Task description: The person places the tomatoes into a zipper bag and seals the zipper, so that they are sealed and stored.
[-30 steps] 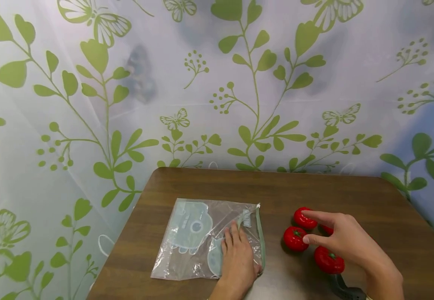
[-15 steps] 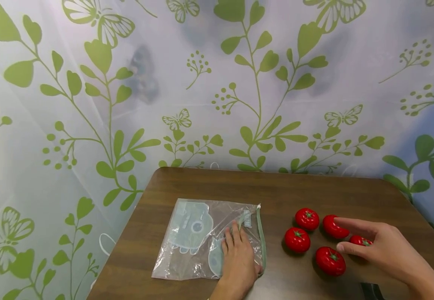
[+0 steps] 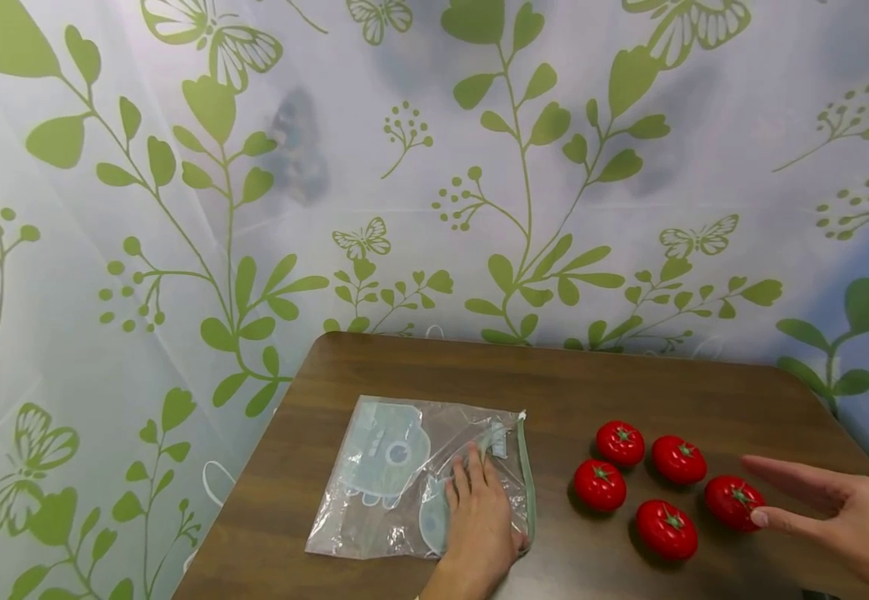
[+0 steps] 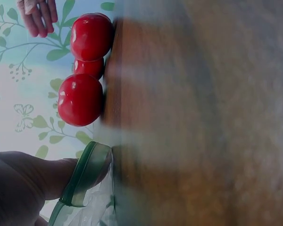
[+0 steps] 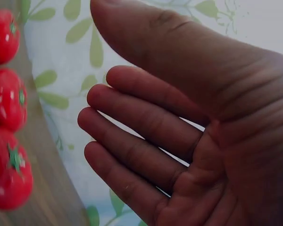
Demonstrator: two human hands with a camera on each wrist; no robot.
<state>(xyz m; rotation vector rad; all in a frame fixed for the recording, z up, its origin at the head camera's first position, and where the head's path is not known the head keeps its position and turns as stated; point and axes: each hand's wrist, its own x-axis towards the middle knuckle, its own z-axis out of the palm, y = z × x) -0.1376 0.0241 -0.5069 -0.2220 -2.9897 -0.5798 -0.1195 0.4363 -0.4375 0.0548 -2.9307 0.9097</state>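
Supporting everything: table (image 3: 434,367). Bag (image 3: 385,467) lies flat at its left. Left hand (image 3: 476,517) rests on the bag's right side, fingers extended; good steadying posture, in my judgement, if pressure is light and even. Right hand (image 3: 846,512) at far right of the group, released, fingers straight; cannot tell whether its thumb touches the rightmost of five tomatoes (image 3: 678,460). These sit right of the bag, clustered, stems up. Glossy skins may slip: cup low on both sides, avoid nudging neighbours. Green strip (image 3: 527,479) edges the bag at right; cannot tell whether the left thumb pinches it.
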